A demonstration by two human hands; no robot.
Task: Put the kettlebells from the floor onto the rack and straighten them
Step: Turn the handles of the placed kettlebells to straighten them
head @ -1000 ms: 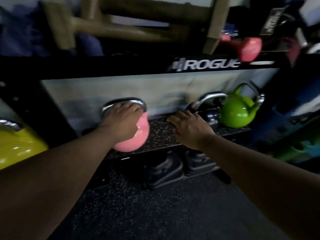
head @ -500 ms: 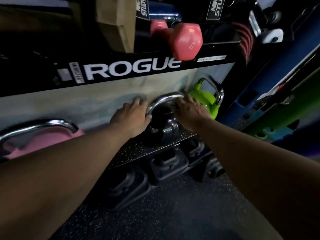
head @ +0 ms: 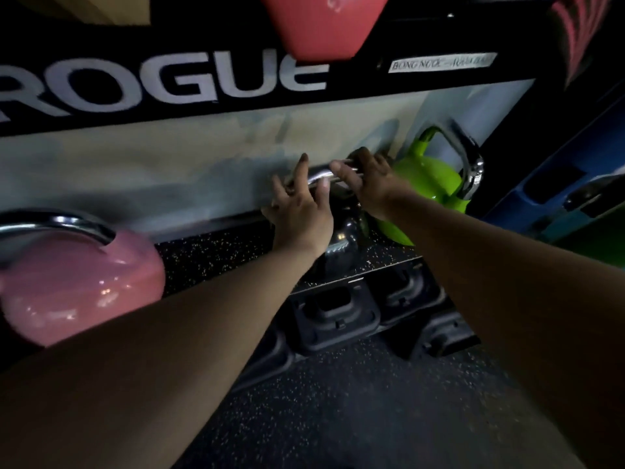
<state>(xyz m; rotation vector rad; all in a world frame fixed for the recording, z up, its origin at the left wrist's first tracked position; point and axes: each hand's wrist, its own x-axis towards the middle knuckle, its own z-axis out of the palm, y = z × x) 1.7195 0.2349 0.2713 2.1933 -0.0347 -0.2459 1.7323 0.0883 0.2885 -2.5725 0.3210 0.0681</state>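
A black kettlebell (head: 341, 238) with a chrome handle stands on the rack's speckled shelf (head: 216, 255). My left hand (head: 299, 211) has its fingers spread around the left part of that handle. My right hand (head: 368, 182) is wrapped over the handle's right part. A green kettlebell (head: 429, 184) stands right beside it on the shelf, against the rack's end. A pink kettlebell (head: 77, 282) stands further left on the same shelf, with bare shelf between it and the black one.
The black rack beam (head: 203, 82) with white lettering runs overhead, with a pink dumbbell (head: 321, 25) end jutting over it. Black weights (head: 334, 313) lie on the floor under the shelf. Blue and green gear (head: 575, 184) leans at the right.
The camera has moved closer to the rack. Both hands have shifted from the sides of the black kettlebell up onto its chrome handle.
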